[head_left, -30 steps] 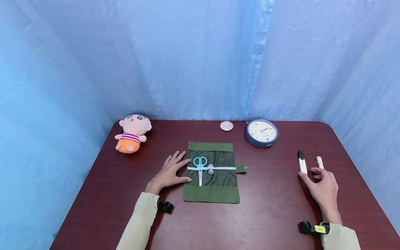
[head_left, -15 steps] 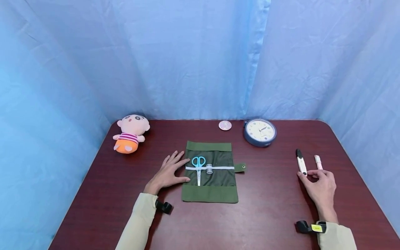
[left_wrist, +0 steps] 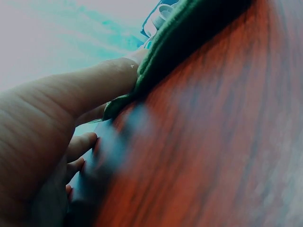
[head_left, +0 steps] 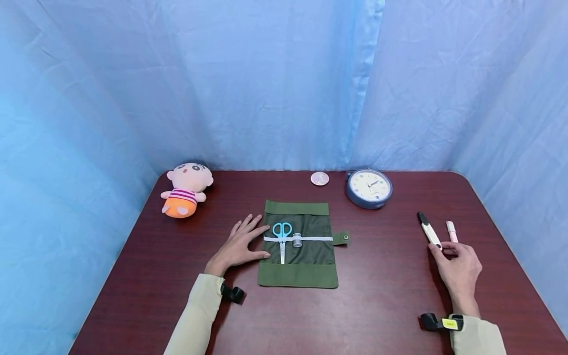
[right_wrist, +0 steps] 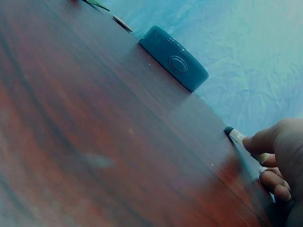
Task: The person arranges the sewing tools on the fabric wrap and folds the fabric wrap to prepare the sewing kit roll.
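Note:
An unrolled green fabric tool roll (head_left: 298, 275) lies flat, with turquoise-handled scissors (head_left: 282, 236) and a silver-grey thread spool (head_left: 297, 240) under its white elastic band. My left hand (head_left: 235, 249) rests at the roll's left edge, fingers spread, thumb and index finger on the fabric. Over at the right, my right hand (head_left: 459, 268) pinches the near end of a slim white tool with a black tip (head_left: 429, 231) between thumb and index finger. The tool slants away to the left; its black tip (right_wrist: 229, 130) shows low over the table in the right wrist view.
A small white-and-pink stick (head_left: 451, 231) lies just beyond my right fingers. Along the back stand a blue-rimmed clock (head_left: 369, 188), a round pale disc (head_left: 319, 178) and, at left, a plush doll (head_left: 186, 190). A snap strap (head_left: 341, 238) sticks out from the roll's right side.
The right thumb and index finger have closed on the white tool's near end. The tool has turned, its near end swinging right. The left hand stays on the roll's edge.

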`<state>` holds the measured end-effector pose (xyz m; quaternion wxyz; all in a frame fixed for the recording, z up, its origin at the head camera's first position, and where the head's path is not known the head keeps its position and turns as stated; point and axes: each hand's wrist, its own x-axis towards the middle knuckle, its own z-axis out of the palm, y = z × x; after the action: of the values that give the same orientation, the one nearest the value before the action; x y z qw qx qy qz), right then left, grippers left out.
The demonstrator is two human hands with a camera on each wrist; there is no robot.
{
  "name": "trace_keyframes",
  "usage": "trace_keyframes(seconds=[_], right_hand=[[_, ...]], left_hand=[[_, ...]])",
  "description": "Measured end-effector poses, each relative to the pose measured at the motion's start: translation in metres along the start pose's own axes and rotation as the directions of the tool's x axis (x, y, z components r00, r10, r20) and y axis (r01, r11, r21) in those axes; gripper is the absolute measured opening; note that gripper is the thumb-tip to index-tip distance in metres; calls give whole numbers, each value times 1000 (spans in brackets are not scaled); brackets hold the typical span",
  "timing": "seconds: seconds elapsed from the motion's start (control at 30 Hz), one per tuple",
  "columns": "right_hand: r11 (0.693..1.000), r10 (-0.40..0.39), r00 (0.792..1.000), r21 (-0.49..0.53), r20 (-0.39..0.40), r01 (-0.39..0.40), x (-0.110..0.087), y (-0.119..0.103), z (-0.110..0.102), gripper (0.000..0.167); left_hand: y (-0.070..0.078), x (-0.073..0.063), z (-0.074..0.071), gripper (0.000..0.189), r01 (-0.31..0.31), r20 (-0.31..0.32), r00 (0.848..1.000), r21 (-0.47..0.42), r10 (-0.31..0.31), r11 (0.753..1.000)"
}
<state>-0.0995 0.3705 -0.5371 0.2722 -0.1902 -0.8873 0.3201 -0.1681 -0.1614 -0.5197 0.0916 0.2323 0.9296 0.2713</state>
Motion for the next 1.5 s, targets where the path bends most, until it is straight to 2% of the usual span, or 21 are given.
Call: trace_keyframes(seconds=[0.13, 0.3, 0.37, 0.47, 0.53, 0.6, 0.67, 0.7, 0.87, 0.97, 1.03, 1.1, 1.17, 1.27, 1.33, 1.43, 1.5], right_hand=[[996, 75, 997, 58, -20, -74, 1, 0, -1, 28], [974, 189, 981, 135, -33, -183, 3, 1, -2, 35], [958, 237, 971, 177, -30, -228, 4, 2, -2, 36], [916, 304, 952, 281, -22, -286, 6, 3, -3, 32], [857, 353, 936, 403, -6, -321, 8, 4, -3, 28], [780, 385, 923, 531, 10, -331, 10, 4, -4, 26], [683, 412, 910, 651, 32, -332, 12, 5, -6, 25], [623, 427, 903, 709, 46, -330, 13, 6, -6, 25], [379, 498, 857, 855, 132, -352, 20, 6, -11, 28], [283, 525, 830, 880, 191, -381, 24, 5, -14, 30], [246, 531, 817, 883, 223, -400, 27, 4, -15, 30], [218, 532, 809, 883, 249, -415, 29, 2, -15, 32], [204, 523, 810, 884, 264, -420, 31, 0, -15, 33], [225, 497, 824, 877, 272, -425, 34, -5, -12, 35], [249, 487, 831, 870, 268, -426, 35, -10, -10, 35], [278, 468, 844, 862, 264, -424, 39, -22, -4, 31], [297, 441, 859, 860, 261, -414, 41, -32, 1, 27]], left_hand=[[-1, -1, 1, 75, 0, -2, 1000, 3, 0, 1000], [-1, -1, 0, 75, 4, 3, 1000, -1, -4, 1000], [-1, -1, -1, 75, 5, 3, 1000, -1, -5, 1000], [-2, -1, 0, 75, 2, 0, 1000, 4, -2, 1000], [-2, -1, 0, 75, -2, -2, 1000, 4, 2, 1000], [-2, -1, 0, 75, -4, -2, 1000, 6, 4, 1000], [-2, 0, 0, 75, -3, -1, 1000, 6, 3, 1000], [-2, 0, 0, 75, -4, -1, 1000, 7, 4, 1000], [0, 2, 0, 75, 2, 14, 1000, 7, -2, 1000], [1, 2, 0, 76, 9, 20, 1000, 5, -9, 1000], [2, 2, 0, 76, 8, 18, 1000, 7, -9, 1000], [2, 2, 0, 76, 8, 16, 1000, 8, -9, 1000], [2, 2, 0, 76, 4, 11, 1000, 8, -4, 1000], [3, 2, 0, 75, -4, 7, 1000, 7, 4, 1000], [4, 2, -1, 75, -5, 7, 1000, 1, 5, 1000], [4, 1, -2, 75, -4, 4, 1000, -2, 4, 1000], [4, 1, -2, 75, -3, 0, 1000, -1, 3, 1000]])
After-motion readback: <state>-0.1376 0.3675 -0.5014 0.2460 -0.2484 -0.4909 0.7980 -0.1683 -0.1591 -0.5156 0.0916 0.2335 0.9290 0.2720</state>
